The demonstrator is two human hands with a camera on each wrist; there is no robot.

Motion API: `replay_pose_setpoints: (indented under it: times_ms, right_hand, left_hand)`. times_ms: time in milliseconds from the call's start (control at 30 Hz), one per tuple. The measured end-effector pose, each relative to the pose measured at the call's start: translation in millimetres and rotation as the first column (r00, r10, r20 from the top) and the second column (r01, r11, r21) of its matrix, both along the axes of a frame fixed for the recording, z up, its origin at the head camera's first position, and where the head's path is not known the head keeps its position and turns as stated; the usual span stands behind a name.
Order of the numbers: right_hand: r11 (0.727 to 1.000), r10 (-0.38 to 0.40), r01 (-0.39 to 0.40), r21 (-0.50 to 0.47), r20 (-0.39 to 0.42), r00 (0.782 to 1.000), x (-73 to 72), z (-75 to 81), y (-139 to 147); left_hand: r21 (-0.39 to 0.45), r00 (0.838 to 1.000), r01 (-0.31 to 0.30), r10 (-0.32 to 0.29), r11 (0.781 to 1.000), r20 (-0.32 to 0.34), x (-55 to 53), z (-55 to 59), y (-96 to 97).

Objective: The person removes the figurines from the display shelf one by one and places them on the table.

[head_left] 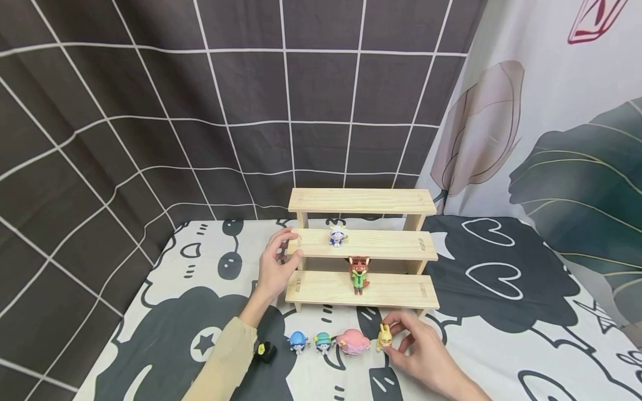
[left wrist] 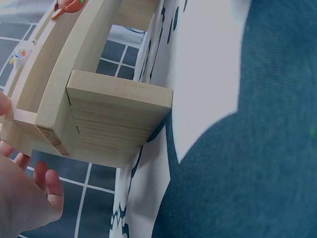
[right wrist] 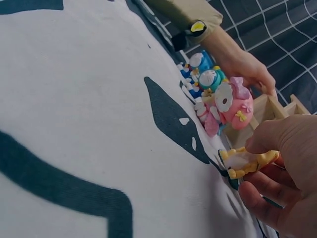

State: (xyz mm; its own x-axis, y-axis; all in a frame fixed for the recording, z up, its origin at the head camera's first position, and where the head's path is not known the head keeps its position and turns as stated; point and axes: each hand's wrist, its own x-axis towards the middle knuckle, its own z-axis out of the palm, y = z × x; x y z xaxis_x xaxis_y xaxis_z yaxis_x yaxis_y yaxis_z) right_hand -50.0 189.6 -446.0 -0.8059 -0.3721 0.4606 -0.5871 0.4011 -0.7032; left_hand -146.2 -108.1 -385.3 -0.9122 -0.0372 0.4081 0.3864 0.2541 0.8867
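In the head view a three-step wooden display shelf stands on the cloth. My left hand grips the left end of its middle step, thumb at the front and fingers toward the back. A small figurine in a white hat stands on that step; a fox figurine in green stands on the bottom step. My right hand pinches a small yellow rabbit figurine between thumb and fingers, before the shelf's right half. The right wrist view shows the rabbit's pale underside tilted toward the camera.
Left of the rabbit, a pink figurine, a teal-hatted figurine and a blue-hatted figurine stand in a row on the patterned cloth. A black device sits by my left sleeve. A dark grid curtain hangs behind.
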Motion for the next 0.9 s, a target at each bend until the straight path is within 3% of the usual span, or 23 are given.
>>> replay_pose_setpoints:
  times_ms: [367,700,900]
  right_hand:
    - [1.0,-0.009,0.008,0.015,0.041,0.999,2.9,-2.9,-0.7]
    - [1.0,0.009,-0.009,0.02,0.013,1.0,2.8,-4.8,0.1]
    - [0.999,0.01,-0.011,0.034,0.039,0.999,2.4,-3.8,0.3]
  left_hand:
    - [-0.002,1.0,-0.005,0.005,1.0,-0.004,0.3,-0.5,-0.2]
    - [-0.002,1.0,-0.006,0.006,1.0,-0.004,0.9,-0.9,-0.3]
    - [0.004,1.0,-0.005,0.005,1.0,-0.008,0.6,-0.2,-0.1]
